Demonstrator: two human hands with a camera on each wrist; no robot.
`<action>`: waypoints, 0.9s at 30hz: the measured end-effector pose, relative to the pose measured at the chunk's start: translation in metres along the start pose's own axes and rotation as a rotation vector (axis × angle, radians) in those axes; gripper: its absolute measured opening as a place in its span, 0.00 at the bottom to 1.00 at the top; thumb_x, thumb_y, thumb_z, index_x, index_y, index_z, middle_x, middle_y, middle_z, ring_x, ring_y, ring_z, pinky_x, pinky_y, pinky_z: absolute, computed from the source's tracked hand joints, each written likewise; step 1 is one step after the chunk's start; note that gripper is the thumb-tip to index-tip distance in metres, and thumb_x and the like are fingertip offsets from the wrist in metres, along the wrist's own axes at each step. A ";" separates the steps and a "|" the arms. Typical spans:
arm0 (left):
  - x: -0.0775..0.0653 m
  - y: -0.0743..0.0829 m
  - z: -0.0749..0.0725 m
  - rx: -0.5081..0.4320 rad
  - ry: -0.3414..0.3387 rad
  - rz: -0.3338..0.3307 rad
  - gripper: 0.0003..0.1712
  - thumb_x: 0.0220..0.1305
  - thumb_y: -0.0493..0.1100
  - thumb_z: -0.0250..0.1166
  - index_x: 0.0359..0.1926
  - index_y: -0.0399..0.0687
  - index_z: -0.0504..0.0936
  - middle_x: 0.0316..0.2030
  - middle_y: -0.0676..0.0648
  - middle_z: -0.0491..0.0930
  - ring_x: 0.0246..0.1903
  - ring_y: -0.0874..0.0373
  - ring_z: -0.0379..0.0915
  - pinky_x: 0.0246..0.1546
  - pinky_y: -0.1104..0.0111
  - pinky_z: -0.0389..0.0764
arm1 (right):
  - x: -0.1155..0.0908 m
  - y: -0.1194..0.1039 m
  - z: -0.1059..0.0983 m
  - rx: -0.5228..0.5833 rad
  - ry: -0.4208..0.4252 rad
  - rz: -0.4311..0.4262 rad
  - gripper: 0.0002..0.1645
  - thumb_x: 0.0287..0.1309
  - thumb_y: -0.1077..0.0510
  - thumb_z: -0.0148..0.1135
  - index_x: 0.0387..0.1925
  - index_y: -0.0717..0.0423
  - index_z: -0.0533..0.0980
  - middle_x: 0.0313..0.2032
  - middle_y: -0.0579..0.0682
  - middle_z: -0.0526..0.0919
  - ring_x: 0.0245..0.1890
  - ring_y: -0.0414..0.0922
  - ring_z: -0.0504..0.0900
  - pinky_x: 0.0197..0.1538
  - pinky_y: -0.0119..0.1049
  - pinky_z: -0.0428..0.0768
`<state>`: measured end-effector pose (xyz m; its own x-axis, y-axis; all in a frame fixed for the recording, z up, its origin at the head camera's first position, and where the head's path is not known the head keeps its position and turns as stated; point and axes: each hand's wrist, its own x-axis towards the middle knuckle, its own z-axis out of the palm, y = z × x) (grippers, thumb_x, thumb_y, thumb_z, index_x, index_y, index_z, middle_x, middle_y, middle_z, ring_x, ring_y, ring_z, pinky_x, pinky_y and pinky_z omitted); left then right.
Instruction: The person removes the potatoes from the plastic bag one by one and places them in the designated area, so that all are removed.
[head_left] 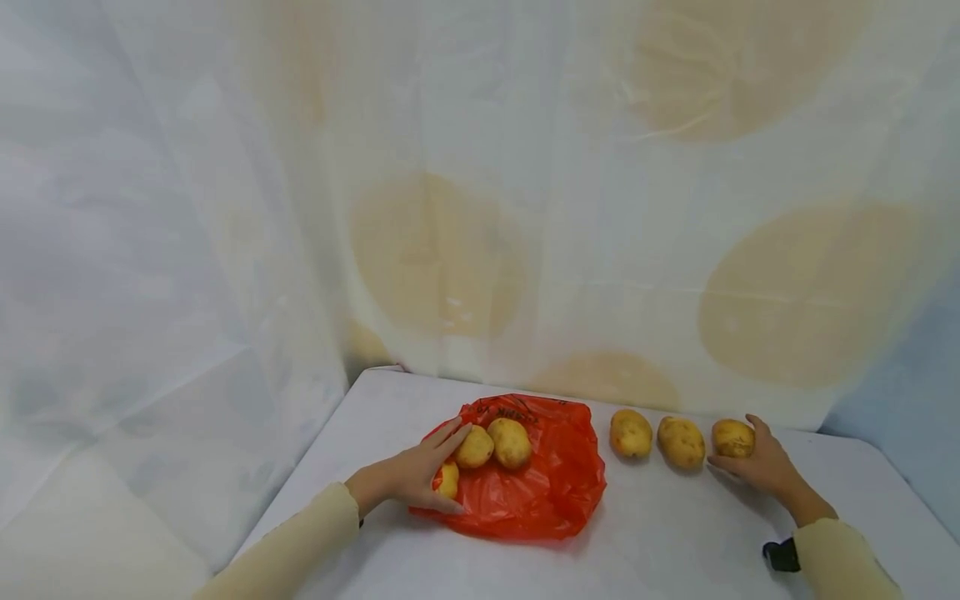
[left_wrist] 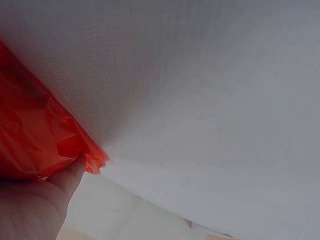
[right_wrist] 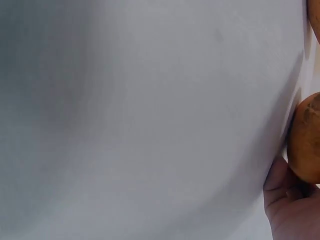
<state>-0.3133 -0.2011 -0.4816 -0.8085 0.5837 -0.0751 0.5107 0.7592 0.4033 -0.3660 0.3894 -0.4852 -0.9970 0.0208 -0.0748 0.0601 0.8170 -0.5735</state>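
Note:
A red plastic bag (head_left: 532, 492) lies flattened on the white table, with two potatoes (head_left: 510, 442) on top and another potato (head_left: 447, 481) partly covered beside the palm. My left hand (head_left: 420, 479) rests against the bag's left side, fingers extended and thumb spread apart; in the left wrist view the thumb touches the red plastic (left_wrist: 40, 130). Over on the right, my right hand (head_left: 767, 468) holds a potato (head_left: 732, 438) between thumb and fingers. The right wrist view shows this potato (right_wrist: 306, 140) just above the tabletop, at the fingertips.
Two more potatoes, one upright (head_left: 631, 433) and one larger (head_left: 681, 442), stand in a row between the bag and my right hand. Behind the white table (head_left: 645, 542) hangs a pale curtain (head_left: 600, 275) with tan circles.

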 end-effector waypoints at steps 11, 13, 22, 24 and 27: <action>0.003 -0.002 -0.005 0.002 0.007 -0.011 0.70 0.45 0.76 0.69 0.78 0.71 0.33 0.79 0.50 0.37 0.72 0.47 0.55 0.65 0.47 0.71 | -0.007 -0.014 -0.029 -0.188 0.189 -0.104 0.71 0.60 0.28 0.56 0.73 0.72 0.28 0.66 0.88 0.38 0.59 0.85 0.50 0.52 0.82 0.59; 0.003 -0.003 -0.005 0.002 0.011 -0.021 0.70 0.45 0.76 0.69 0.78 0.72 0.33 0.79 0.50 0.37 0.72 0.47 0.55 0.65 0.47 0.71 | -0.008 -0.018 -0.030 -0.243 0.250 -0.148 0.70 0.59 0.27 0.55 0.75 0.68 0.30 0.68 0.86 0.35 0.58 0.87 0.51 0.49 0.83 0.59; 0.002 -0.002 -0.004 -0.029 0.016 -0.019 0.69 0.46 0.75 0.69 0.78 0.72 0.34 0.79 0.50 0.38 0.73 0.46 0.55 0.65 0.46 0.69 | -0.008 -0.038 -0.030 -0.331 0.349 -0.243 0.65 0.61 0.26 0.52 0.77 0.54 0.28 0.73 0.73 0.20 0.63 0.84 0.47 0.55 0.81 0.52; 0.001 -0.002 -0.002 -0.030 0.010 -0.019 0.69 0.46 0.75 0.69 0.78 0.72 0.35 0.79 0.50 0.38 0.73 0.47 0.55 0.66 0.46 0.69 | -0.008 -0.045 -0.027 -0.339 0.344 -0.259 0.65 0.60 0.26 0.52 0.77 0.51 0.27 0.73 0.71 0.20 0.64 0.83 0.47 0.56 0.79 0.51; 0.002 -0.002 0.002 -0.021 0.005 -0.010 0.69 0.46 0.75 0.69 0.78 0.71 0.34 0.79 0.50 0.38 0.73 0.47 0.55 0.66 0.47 0.69 | -0.010 -0.057 -0.021 -0.347 0.338 -0.270 0.65 0.59 0.25 0.52 0.78 0.48 0.27 0.74 0.69 0.19 0.64 0.82 0.47 0.57 0.78 0.50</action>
<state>-0.3153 -0.2012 -0.4846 -0.8148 0.5749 -0.0748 0.4966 0.7587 0.4216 -0.3605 0.3551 -0.4344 -0.9384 -0.0789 0.3364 -0.1630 0.9596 -0.2295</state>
